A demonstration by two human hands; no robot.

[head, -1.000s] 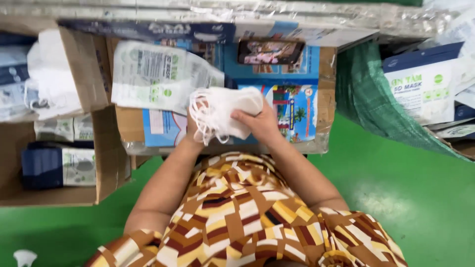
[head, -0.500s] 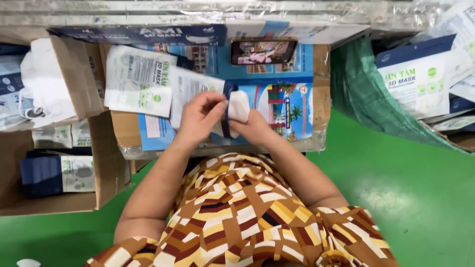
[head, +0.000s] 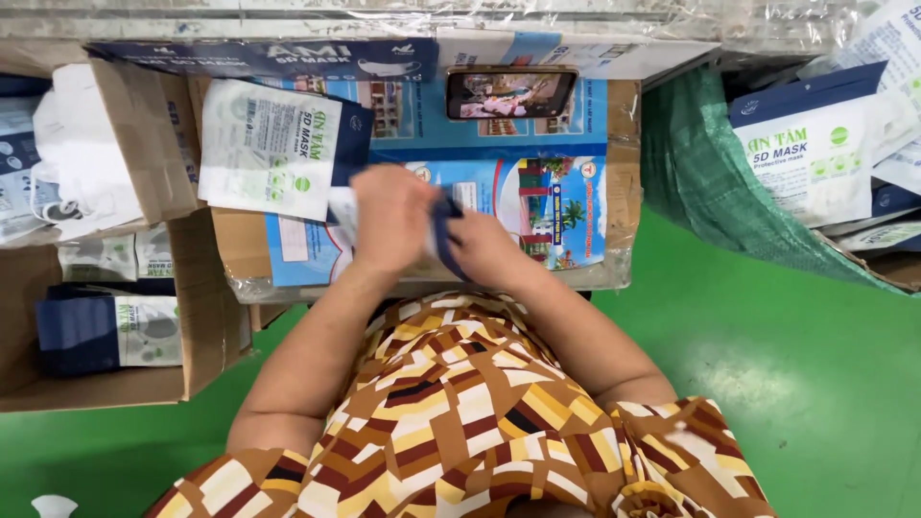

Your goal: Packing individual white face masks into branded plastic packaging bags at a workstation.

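Observation:
My left hand (head: 389,223) and my right hand (head: 487,247) meet over a cardboard work surface covered with a blue poster (head: 537,182). Between them they hold a flat packet (head: 443,230) with a dark blue edge; a bit of white shows under the left hand. The white face masks seen before are hidden now, so I cannot tell whether they are inside it. A stack of white-and-blue mask packets (head: 273,149) lies just left of my left hand.
A phone (head: 510,93) lies at the back of the surface. Open cardboard boxes (head: 197,326) on the left hold white masks (head: 82,163) and filled packets (head: 106,331). A green sack (head: 715,182) with more packets (head: 815,153) stands at the right. The floor (head: 815,384) is green.
A second ago my hands held a loose bunch of white masks. They folded it small, and now a dark-edged packet sits between my hands with the masks out of sight.

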